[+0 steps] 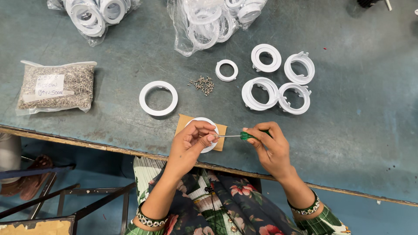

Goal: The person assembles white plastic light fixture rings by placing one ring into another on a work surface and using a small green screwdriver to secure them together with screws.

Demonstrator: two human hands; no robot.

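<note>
1. The left hand (191,141) is pinching a white plastic ring (210,132) lying on a tan card (182,122).
2. The right hand (271,146) is holding a green-handled screwdriver (244,135), its shaft pointing at the ring.
3. Loose screws (203,84) and 6 other white rings (278,82) are lying on the table (357,113).

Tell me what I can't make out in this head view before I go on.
- Screw at the screwdriver tip: hidden by the left hand fingers.
- White ring on the cardboard pad: mostly covered by that hand.
- Screwdriver handle: largely wrapped by the right hand.
- Loose screws: too small to tell the type.
- Bags of rings: cut off by the top edge.
</note>
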